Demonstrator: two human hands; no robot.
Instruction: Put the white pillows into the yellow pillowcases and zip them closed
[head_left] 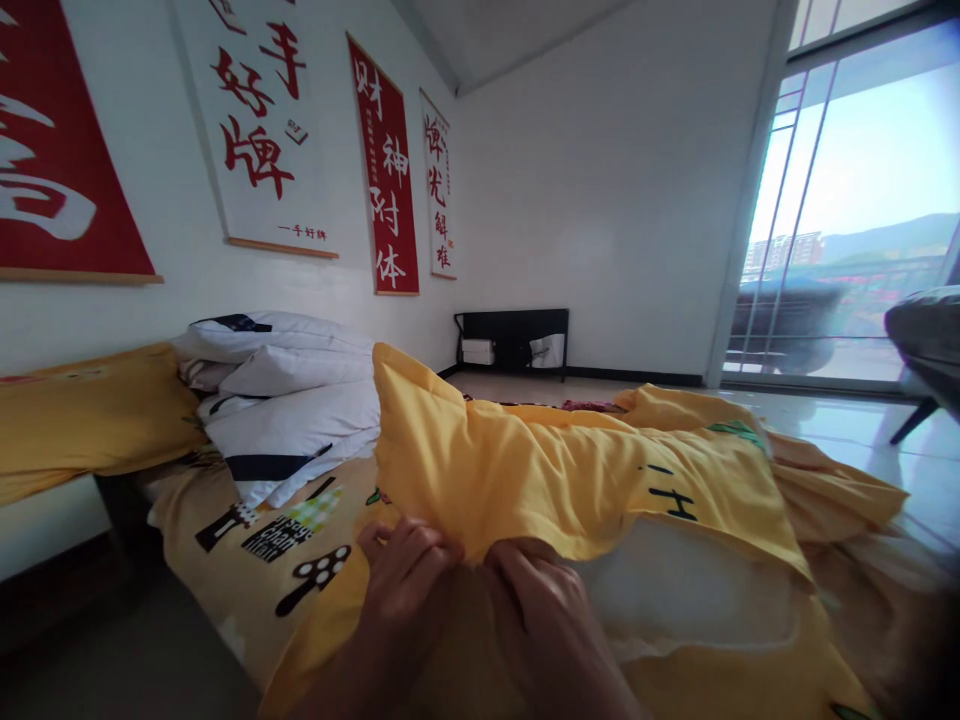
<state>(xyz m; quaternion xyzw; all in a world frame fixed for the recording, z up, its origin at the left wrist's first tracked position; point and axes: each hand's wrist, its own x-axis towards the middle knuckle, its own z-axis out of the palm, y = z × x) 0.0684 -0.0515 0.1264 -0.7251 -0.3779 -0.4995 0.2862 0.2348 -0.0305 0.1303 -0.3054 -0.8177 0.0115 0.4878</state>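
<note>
A yellow pillowcase (555, 470) with dark lettering lies bunched before me, its left corner standing up. White filling, which looks like a pillow (690, 585), shows through its opening on the right. My left hand (409, 575) is closed on the pillowcase's near edge, fingers curled into the cloth. Close beside it, my right hand (536, 605) grips the same edge, with the fingertips hidden in the folds. Yellow fabric also spreads beneath both forearms.
White pillows (292, 400) with navy trim are piled at the left on a patterned tan bedsheet (225, 580). Another yellow pillow (97, 410) lies further left. A low black rack (517, 325) stands by the back wall. At the right are a sliding glass door (810, 230) and a grey chair (930, 330).
</note>
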